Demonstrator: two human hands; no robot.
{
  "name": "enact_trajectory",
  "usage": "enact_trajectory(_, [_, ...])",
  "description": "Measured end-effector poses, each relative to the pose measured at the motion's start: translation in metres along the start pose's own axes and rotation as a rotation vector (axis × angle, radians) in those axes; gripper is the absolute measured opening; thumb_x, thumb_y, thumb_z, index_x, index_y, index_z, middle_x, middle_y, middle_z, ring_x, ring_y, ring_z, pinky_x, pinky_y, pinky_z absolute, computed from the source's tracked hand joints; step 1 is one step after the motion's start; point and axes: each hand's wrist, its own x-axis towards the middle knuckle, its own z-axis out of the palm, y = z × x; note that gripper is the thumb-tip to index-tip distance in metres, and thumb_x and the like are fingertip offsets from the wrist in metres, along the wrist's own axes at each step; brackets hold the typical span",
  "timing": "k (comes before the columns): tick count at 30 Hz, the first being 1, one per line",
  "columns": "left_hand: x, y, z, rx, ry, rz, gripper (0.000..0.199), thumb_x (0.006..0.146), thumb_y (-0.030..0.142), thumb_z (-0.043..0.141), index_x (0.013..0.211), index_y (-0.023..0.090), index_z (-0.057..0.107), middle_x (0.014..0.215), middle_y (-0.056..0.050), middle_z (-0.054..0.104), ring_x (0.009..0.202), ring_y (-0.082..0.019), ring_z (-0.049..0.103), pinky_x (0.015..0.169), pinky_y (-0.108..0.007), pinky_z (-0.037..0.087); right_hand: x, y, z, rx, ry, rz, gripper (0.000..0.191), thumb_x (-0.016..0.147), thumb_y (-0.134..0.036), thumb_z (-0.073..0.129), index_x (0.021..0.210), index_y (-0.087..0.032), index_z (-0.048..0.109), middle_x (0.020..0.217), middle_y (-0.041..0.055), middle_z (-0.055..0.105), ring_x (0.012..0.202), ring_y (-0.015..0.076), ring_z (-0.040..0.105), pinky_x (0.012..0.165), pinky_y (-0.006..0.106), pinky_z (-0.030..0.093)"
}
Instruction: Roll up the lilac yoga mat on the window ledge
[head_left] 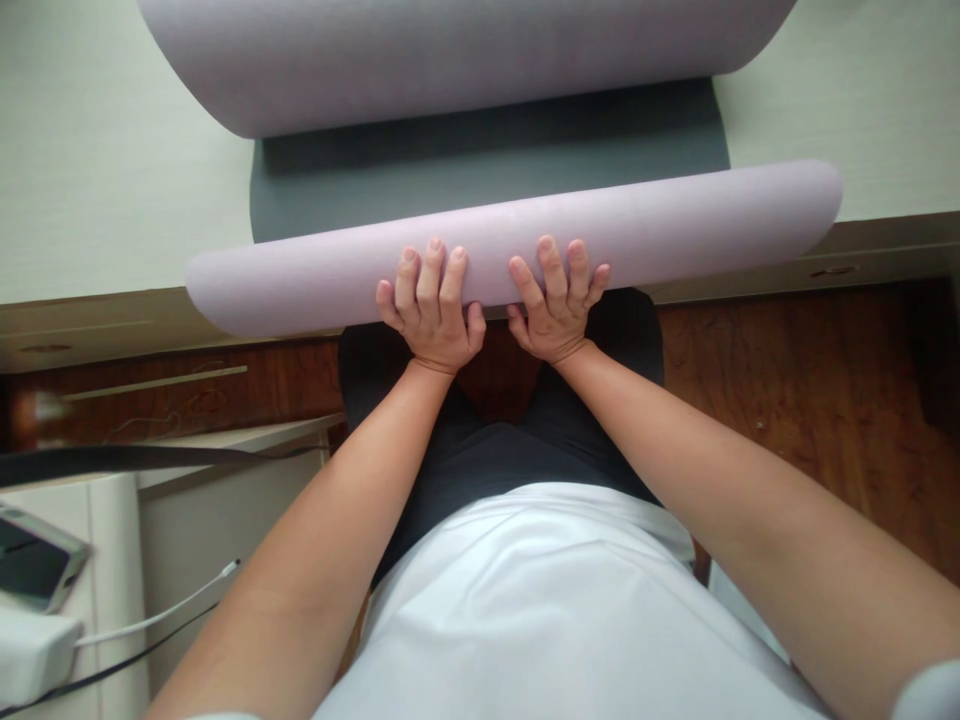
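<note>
A yoga mat, pale purple on one side and dark grey on the other, lies across a light surface, curled up at both ends. Its near curled end (675, 215) sits along the front edge. My left hand (435, 315) curves over this curl left of its middle, fingers spread on top and thumb at the near side. Just to the right, my right hand (555, 305) grips it the same way. The grey inner face (487, 165) shows between the near curl and the larger far roll (465, 60), whose top is cut off by the frame.
The light surface (105, 190) extends to both sides of the mat. At lower left, a phone (37, 560) and a white plug with cables (34, 650) lie on a pale cabinet (120, 560). A dark wooden floor (787, 400) shows below the edge.
</note>
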Motion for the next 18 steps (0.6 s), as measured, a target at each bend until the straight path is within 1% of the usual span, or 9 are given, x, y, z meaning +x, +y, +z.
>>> enact_trajectory(5, [0.001, -0.002, 0.002, -0.01, 0.051, 0.039, 0.073, 0.097, 0.07, 0.045, 0.152, 0.024, 0.06, 0.167, -0.008, 0.042, 0.165, -0.031, 0.01, 0.136, -0.051, -0.008, 0.001, 0.001, 0.0, 0.006, 0.006, -0.033, 0.065, 0.104, -0.056, 0.028, 0.152, -0.025, 0.058, 0.162, 0.0091, 0.047, 0.165, 0.0297, 0.016, 0.131, 0.062, 0.001])
enact_trajectory(13, [0.013, 0.013, -0.01, -0.017, 0.103, 0.113, 0.069, 0.1, 0.06, 0.044, 0.156, 0.022, 0.056, 0.167, -0.009, 0.041, 0.164, -0.03, 0.018, 0.135, -0.048, -0.006, 0.016, -0.006, -0.016, 0.064, -0.044, -0.001, 0.066, 0.103, -0.049, 0.032, 0.16, -0.021, 0.048, 0.169, 0.013, 0.035, 0.165, 0.0327, 0.01, 0.129, 0.066, -0.001])
enact_trajectory(18, [0.01, 0.014, -0.01, 0.005, 0.133, 0.142, 0.067, 0.102, 0.057, 0.042, 0.156, 0.022, 0.056, 0.167, -0.01, 0.042, 0.163, -0.028, 0.02, 0.135, -0.045, -0.006, 0.015, -0.007, -0.02, 0.066, -0.064, 0.0, 0.066, 0.102, -0.047, 0.034, 0.161, -0.019, 0.047, 0.17, 0.0138, 0.032, 0.166, 0.0321, 0.008, 0.129, 0.065, -0.002])
